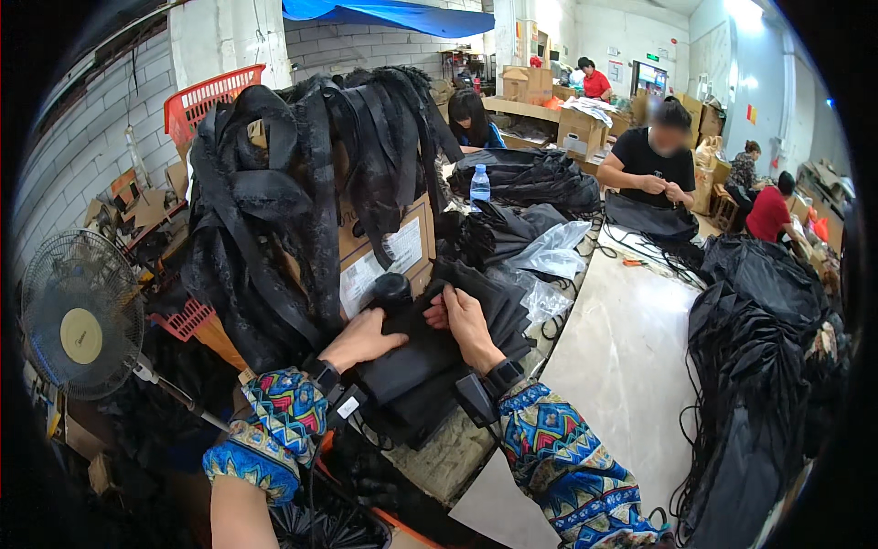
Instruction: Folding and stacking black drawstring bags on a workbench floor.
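My left hand (366, 341) lies on the near left part of a stack of folded black fabric (409, 364). Its thumb stretches out to the right, apart from the other fingers, which are partly hidden. Just beyond it sits a rounded black object (391, 289) whose kind I cannot make out. To the right, my right hand (465, 327) has its fingers curled together at the upper part of the same fabric, closed on a fold of it. The fabric pieces lie in loose layers, some sticking out past my right hand.
Long black fabric strips (315, 197) hang over a cardboard box (416, 240) ahead. A fan (82, 334) stands left. Clear plastic bags (553, 252), a water bottle (480, 185) and black fabric heaps (750, 339) surround the pale tabletop (631, 316). A co-worker (654, 165) sits across.
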Available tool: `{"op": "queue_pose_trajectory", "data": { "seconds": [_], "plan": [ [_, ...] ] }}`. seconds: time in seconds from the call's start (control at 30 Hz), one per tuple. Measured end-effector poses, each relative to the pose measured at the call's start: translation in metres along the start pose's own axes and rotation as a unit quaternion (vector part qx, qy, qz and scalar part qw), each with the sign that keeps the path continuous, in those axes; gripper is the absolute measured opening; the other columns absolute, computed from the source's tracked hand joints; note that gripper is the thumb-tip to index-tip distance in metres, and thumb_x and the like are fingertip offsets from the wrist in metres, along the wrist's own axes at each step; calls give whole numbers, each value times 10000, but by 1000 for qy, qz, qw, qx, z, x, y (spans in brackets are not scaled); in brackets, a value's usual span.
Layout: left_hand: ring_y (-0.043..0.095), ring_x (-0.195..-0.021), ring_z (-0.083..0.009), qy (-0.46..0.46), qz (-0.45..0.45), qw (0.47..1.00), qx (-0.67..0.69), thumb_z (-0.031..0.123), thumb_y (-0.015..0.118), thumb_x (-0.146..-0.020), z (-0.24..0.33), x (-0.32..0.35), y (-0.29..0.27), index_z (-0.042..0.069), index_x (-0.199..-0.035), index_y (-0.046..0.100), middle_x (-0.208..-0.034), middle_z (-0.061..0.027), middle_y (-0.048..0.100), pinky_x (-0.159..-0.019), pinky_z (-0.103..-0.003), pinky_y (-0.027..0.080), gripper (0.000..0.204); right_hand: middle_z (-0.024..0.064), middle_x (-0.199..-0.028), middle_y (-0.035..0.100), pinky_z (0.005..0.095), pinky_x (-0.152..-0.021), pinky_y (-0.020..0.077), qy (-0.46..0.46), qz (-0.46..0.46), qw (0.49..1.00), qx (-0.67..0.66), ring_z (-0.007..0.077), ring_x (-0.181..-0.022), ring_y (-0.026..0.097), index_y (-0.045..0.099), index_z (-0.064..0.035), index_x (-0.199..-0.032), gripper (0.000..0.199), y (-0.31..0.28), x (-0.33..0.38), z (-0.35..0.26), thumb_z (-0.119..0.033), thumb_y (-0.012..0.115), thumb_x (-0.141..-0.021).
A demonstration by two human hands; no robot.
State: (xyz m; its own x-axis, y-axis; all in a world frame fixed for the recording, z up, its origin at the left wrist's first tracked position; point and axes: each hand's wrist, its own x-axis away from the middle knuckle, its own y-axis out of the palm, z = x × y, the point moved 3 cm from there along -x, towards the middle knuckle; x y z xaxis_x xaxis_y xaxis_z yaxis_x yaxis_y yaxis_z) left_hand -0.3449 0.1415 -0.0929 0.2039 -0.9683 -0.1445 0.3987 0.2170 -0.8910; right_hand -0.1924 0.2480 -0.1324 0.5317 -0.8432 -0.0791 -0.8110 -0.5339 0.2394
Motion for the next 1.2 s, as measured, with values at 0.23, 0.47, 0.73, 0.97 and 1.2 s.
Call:
{"op": "queue_pose_trajectory", "data": {
  "seconds": [0.23, 0.47, 0.73, 0.97, 1.2],
  "plan": [
    [626, -1034, -318, -102, -213, 967, 101, 598, 622, -812, -14, 13, 29, -127, -1181, 539, -1120, -275, 620, -858, -346, 482, 818, 107, -791, 661, 278, -620, 508, -6, -1, 997, 80, 171, -682, 641, 568, -13, -921, 381, 3, 6, -1, -347, 413, -1020],
    [588, -1090, -406, -118, -209, 966, 92, 715, 536, -790, 46, 60, 85, -131, -1168, 541, -1107, -320, 601, -893, -415, 472, 927, 89, -713, 636, 280, -537, 487, 101, -85, 976, 174, 167, -581, 614, 576, 12, -877, 334, -27, 33, -16, -273, 455, -1002],
    [592, -1051, -405, -45, -3, 986, 160, 484, 554, -898, 62, 87, 112, -34, -1186, 548, -1118, -282, 606, -887, -443, 463, 592, -28, -607, 477, 215, -456, 311, 63, -121, 970, 201, 49, -513, 394, 611, -28, -936, 352, -21, 60, -5, -323, 438, -1019],
    [540, -1097, -405, -62, 145, 981, 111, 311, 547, -922, -33, 43, 86, -47, -1152, 588, -1126, -248, 607, -944, -432, 427, 428, -16, -600, 471, 211, -406, 238, 58, -74, 995, 25, 51, -444, 343, 575, -30, -976, 367, -24, 61, -9, -360, 421, -1022],
    [524, -1130, -435, -55, -88, 991, 90, 383, 643, -833, -15, 40, 111, -47, -1211, 556, -1209, -277, 558, -954, -463, 429, 579, -11, -595, 488, 200, -399, 242, 2, -20, 999, -27, 46, -448, 365, 586, -41, -959, 364, -36, 54, -22, -363, 427, -1021]
  ]
}}
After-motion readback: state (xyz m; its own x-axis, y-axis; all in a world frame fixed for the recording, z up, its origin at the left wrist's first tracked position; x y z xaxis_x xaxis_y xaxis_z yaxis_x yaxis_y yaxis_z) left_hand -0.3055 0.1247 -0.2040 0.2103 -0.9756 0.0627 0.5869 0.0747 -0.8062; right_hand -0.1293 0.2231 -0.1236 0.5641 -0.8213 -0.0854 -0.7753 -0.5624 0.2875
